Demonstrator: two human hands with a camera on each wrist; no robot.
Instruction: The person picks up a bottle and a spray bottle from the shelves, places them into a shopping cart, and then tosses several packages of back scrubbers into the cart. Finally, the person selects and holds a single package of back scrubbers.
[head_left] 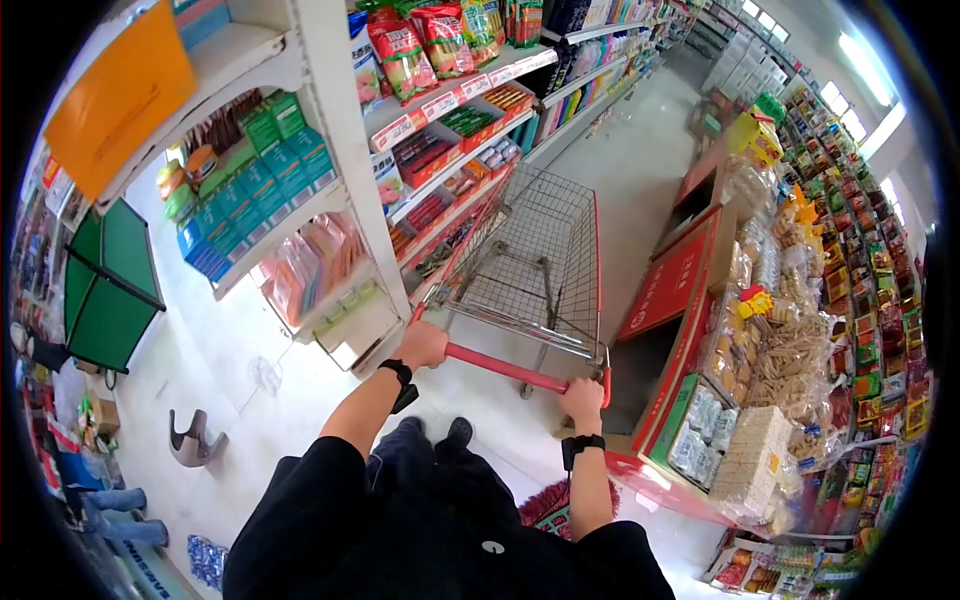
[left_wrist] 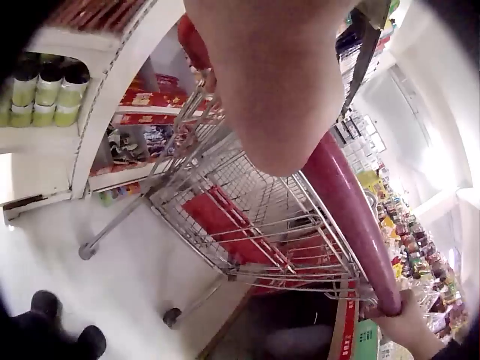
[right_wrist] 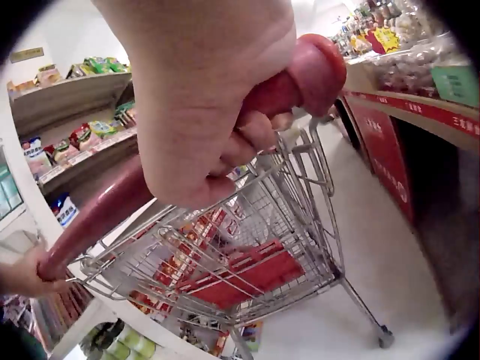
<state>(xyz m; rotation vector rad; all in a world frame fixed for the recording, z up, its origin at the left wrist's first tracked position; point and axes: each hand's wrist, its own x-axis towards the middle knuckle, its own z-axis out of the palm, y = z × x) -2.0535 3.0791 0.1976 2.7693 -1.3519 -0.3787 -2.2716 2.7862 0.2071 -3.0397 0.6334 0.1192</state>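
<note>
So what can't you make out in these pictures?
- Left hand's fingers, left wrist view: mostly hidden behind the hand itself.
- Wording on the price labels, head view: too small.
- Red fringed item, head view: partly covered by the right forearm and black shirt.
- Inside the space under the counter, right wrist view: too dark.

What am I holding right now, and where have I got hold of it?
The shopping cart, by its red push handle: your left hand grips near its left end, your right hand near its right.
</note>
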